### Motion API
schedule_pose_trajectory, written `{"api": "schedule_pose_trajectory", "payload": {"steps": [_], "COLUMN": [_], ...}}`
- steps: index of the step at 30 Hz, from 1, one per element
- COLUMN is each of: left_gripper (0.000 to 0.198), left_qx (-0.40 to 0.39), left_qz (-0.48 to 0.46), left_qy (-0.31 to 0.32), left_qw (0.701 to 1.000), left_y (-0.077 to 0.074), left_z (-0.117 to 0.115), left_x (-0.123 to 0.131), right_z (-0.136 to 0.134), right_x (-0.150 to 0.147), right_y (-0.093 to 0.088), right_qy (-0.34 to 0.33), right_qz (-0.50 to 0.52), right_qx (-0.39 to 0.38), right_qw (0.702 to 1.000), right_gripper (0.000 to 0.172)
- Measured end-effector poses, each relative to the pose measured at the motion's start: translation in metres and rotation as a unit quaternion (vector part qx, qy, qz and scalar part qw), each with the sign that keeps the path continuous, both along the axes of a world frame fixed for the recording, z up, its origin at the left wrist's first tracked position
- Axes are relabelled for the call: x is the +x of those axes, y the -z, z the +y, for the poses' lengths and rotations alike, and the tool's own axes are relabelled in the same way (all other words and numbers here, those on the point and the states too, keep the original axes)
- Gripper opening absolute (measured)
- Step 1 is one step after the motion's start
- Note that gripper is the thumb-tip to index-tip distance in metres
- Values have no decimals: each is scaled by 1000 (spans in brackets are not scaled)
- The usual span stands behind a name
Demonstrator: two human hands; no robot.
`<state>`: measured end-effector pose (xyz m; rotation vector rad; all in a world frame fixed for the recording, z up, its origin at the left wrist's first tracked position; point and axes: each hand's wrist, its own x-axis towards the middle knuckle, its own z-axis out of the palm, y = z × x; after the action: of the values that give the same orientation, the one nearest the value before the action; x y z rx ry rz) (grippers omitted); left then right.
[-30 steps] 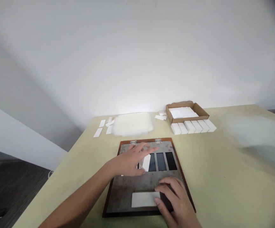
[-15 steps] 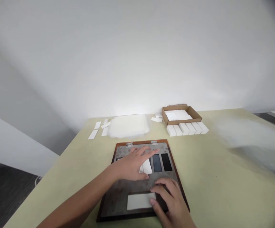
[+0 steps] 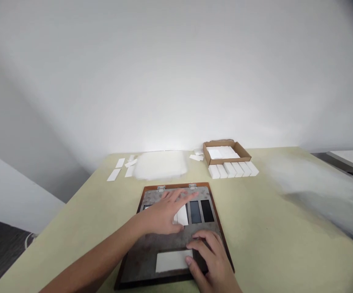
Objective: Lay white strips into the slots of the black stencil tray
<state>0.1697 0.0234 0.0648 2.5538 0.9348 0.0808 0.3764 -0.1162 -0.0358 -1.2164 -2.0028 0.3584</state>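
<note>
The left hand [image 3: 161,213] lies open, grip released, touching a white strip [image 3: 181,215] in the centre of a hinged metal board [image 3: 152,248]. The right hand [image 3: 208,258] curls beside a white panel [image 3: 173,261]; its grip is unclear.

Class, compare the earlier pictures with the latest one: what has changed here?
The view has drifted, so everything sits lower and further left in the frame. The left hand has eased back, uncovering more of the far-left dark slot in the rust-grey metal board, but remains over the white strip. Nothing is visibly taken or let go. The right hand stays beside the white rectangular panel.
</note>
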Motion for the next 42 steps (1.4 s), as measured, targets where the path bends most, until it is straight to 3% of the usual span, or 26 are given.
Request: {"api": "schedule_pose_trajectory", "payload": {"steps": [4, 7, 10, 12, 16, 19, 24, 34, 42], "left_gripper": [112, 112, 106, 99, 87, 86, 84, 90, 88], "left_qx": [9, 2, -5, -4, 7, 15, 16, 5, 8], "left_qz": [-8, -3, -5, -14, -39, -58, -79, -120, -114], "left_qy": [-49, -73, -94, -106, -118, -117, -112, -111, -102], "left_qw": [999, 997, 996, 994, 992, 991, 990, 986, 988], "left_y": [-7, -4, 9, 18, 28, 33, 45, 54, 51], "left_z": [-2, -8, -19, -26, -33, -32, -25, -19, -17], "left_x": [-40, -81, -111, -119, -120, -118, -116, -118, -121], "right_z": [-3, 6, 38, 70, 122, 134, 128, 125, 115], "right_x": [5, 15, 24, 26, 20, 14, 8, 1, 39], "right_y": [-8, -34, -62, -70, -60, -50, -52, -54, -66], "right_qy": [-4, -25, -67, -99, -137, -156, -167, -169, -124], "right_qz": [20, 16, -37, -76, -124, -151, -172, -167, -173], "right_qx": [0, -17, -94, -144, -164, -167, -158, -145, -144], "right_qw": [1000, 999, 993, 982, 969, 962, 958, 960, 966], "right_gripper": [27, 34, 42, 52, 71, 78, 86, 83, 81]}}
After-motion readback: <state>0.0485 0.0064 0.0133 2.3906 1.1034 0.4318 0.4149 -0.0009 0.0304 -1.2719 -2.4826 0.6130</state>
